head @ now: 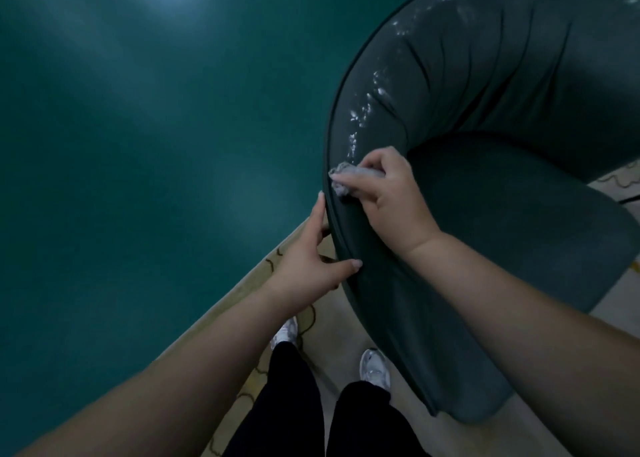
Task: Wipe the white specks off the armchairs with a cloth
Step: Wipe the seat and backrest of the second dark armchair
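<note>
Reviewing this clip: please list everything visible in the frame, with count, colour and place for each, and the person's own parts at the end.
armchair: one, dark green, right half, curved back rim facing the person
white specks: many, white, strung along the top of the chair's back, ahead of the cloth
cloth: one, grey, bunched on the chair's rim
wall: one, teal, left half
carpet: one, beige with dark squiggles, underfoot
shoes: two, white, bottom centre
trousers: black, bottom centre
left hand: grips the chair's outer edge
right hand: presses the cloth to the rim
</note>
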The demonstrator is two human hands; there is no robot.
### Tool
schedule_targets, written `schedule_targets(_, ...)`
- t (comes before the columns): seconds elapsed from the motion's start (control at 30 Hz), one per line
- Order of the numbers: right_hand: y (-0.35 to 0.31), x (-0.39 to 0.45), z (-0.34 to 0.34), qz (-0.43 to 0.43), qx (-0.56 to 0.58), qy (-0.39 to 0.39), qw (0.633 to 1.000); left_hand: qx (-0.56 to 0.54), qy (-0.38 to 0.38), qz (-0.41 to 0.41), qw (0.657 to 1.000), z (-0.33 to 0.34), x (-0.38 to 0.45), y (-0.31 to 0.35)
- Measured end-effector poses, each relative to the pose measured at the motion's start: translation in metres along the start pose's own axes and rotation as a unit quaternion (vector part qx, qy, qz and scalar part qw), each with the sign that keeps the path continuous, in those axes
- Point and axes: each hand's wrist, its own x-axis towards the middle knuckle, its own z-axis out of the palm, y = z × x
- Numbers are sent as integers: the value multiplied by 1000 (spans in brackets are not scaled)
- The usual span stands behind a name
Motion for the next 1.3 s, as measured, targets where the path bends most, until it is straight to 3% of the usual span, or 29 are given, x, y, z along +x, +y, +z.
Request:
schedule_targets(0.23, -6, -43, 0, 41, -2, 9, 999, 43, -56, 6, 997, -34, 40, 18)
schedule_targets(0.4, -14, 22, 5, 59, -52, 0, 997, 60, -83, 5, 995, -44, 47, 19)
schedule_targets(0.5, -15, 49, 7, 112, -45, 6, 993, 80, -85, 18, 993, -50, 55, 23)
schedule_targets(0.67, -19, 9, 4, 87, -49, 3, 995, 108, -81, 30, 990, -61, 79, 36)
schedule_targets(0.9, 8, 92, -2, 103, -60, -8, 993, 130, -87, 15, 987, -69, 103, 60)
schedule_targets(1.13, 4, 47, -2, 94, -17, 41, 995, 96, -102, 0, 990, -75, 126, 74)
schedule_targets(1.3, 23, 113, -17, 99, -24, 60, 993, 112, -96, -8, 989, -76, 138, 81)
